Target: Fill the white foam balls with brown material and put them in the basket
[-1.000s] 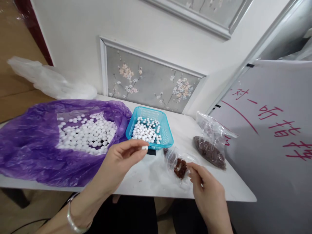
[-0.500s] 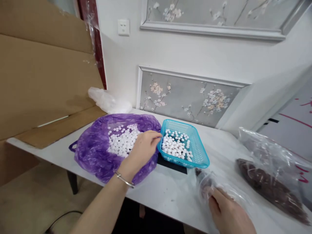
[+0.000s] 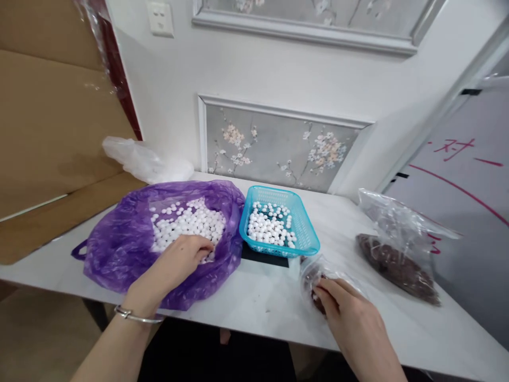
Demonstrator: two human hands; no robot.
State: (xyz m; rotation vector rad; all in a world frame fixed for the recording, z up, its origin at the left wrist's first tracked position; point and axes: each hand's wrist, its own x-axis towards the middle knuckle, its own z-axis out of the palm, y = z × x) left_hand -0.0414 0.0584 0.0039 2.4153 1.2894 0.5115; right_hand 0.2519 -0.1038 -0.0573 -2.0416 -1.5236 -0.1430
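My left hand (image 3: 178, 262), with a silver bangle at the wrist, reaches into an open purple plastic bag (image 3: 119, 239). Its fingers are closed at the near edge of a heap of small white balls (image 3: 191, 225); whatever they pinch is hidden. On the right, my right hand (image 3: 352, 313) has its fingertips together in the mouth of a clear plastic bag (image 3: 308, 273) containing small dark brown pieces (image 3: 317, 302). What lies between those fingertips is too small to make out. Between the hands sits a blue plastic basket (image 3: 308, 233) with many white balls (image 3: 268, 228) in it.
A larger clear bag of brown pieces (image 3: 397, 262) lies at the table's right. Under the basket's front edge is a flat black item (image 3: 265, 258). Crumpled white plastic (image 3: 147, 162) and cardboard (image 3: 51, 116) stand at the left, a panelled wall (image 3: 167, 79) behind.
My left hand has moved from the basket's left rim back over the balls in the purple bag. The right fingertips stay at the clear bag's mouth. The camera view has shifted right.
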